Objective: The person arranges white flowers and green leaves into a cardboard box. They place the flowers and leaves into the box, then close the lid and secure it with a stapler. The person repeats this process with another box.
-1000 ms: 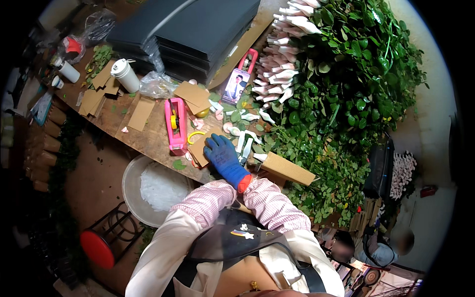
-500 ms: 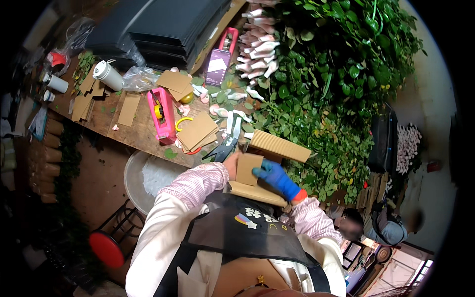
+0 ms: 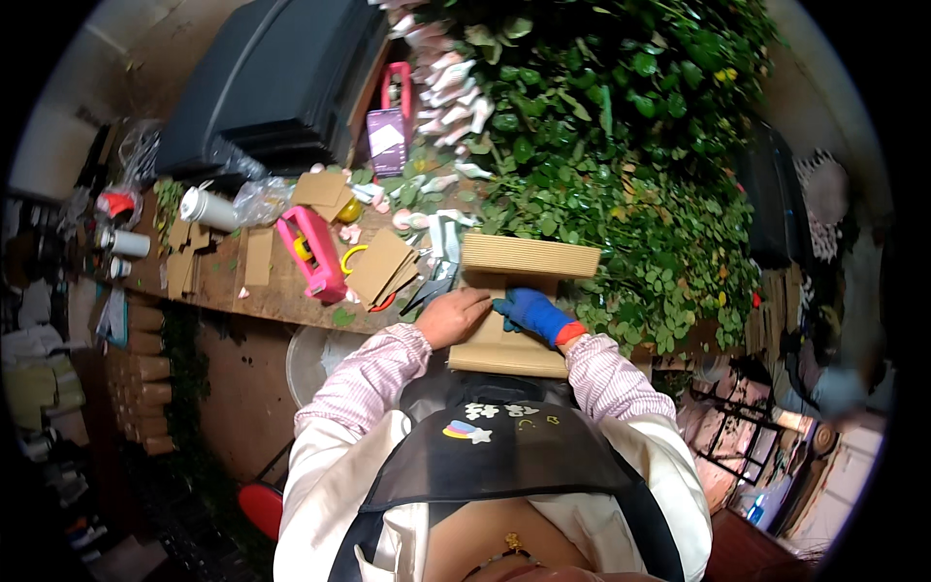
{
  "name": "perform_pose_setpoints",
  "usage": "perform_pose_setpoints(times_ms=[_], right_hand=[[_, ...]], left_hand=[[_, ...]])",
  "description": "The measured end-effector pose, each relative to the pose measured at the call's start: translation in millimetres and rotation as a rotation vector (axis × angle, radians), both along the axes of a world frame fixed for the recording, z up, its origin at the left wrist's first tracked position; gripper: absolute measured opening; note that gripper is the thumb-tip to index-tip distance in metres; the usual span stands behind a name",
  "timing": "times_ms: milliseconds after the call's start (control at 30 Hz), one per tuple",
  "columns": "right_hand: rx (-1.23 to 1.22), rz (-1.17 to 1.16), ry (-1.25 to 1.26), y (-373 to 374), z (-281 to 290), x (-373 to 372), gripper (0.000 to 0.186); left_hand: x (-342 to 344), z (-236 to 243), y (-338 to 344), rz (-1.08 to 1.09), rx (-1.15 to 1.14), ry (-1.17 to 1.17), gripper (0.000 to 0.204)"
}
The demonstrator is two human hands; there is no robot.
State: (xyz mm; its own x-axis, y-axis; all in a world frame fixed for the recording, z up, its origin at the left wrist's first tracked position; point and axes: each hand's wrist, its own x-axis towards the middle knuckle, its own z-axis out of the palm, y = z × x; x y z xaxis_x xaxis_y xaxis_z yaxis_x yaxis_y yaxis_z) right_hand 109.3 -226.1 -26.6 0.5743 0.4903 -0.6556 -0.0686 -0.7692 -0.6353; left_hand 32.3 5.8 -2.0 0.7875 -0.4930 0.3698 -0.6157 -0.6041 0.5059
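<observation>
In front of my apron lies a corrugated cardboard sheet with its far and near edges folded up. My bare left hand rests over its left side, fingers stretched flat toward the middle. From the right, my right hand in a blue glove lays its fingers on the cardboard inside, fingertips close to those of the left. A small flat cardboard piece appears to lie beneath both hands, partly covered. Scissors with dark blades lie just beyond my left hand.
Left of the hands are stacked cardboard cards, a pink tape dispenser and a white cup. A phone leans farther back, near black sheets. Leafy stems with wrapped heads heap up at the right.
The small cardboard piece has gone from upright between my hands to down inside the folded sheet. My left hand now lies over the sheet. The view has shifted.
</observation>
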Motion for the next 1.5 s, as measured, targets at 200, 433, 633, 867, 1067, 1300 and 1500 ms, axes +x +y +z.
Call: perform_pose_setpoints(times_ms=[200, 433, 633, 867, 1067, 1300, 1500], right_hand=[[-0.253, 0.272, -0.375, -23.1, 53.2, -6.4, 0.052], [-0.396, -0.35, -0.713, -142.5, 108.0, 0.6, 0.028], [-0.634, -0.045, -0.907, -155.8, 11.0, 67.1, 0.03], [0.022, -0.388, -1.324, -192.6, 119.7, 55.6, 0.014], [0.128, -0.092, -1.076, -212.0, 173.9, 15.5, 0.016], [-0.324, 0.274, -0.418, -219.6, 52.1, -42.0, 0.032], [-0.549, 0.543, -0.33, -192.2, 46.4, 1.8, 0.031]], left_hand=[[-1.1, -17.6, -19.2, -0.011, 0.109, 0.261, 0.023], [-1.6, 21.2, -25.3, -0.059, 0.25, 0.375, 0.046], [-0.6, 18.9, -31.5, -0.056, 0.275, 0.381, 0.048], [-4.4, 21.1, -31.0, -0.022, 0.263, 0.421, 0.048], [-6.7, 0.0, -20.2, -0.004, 0.123, 0.427, 0.07], [-5.9, 13.2, -23.6, 0.051, -0.048, 0.524, 0.099], [-6.2, -1.5, -19.6, -0.03, 0.03, 0.481, 0.043]])
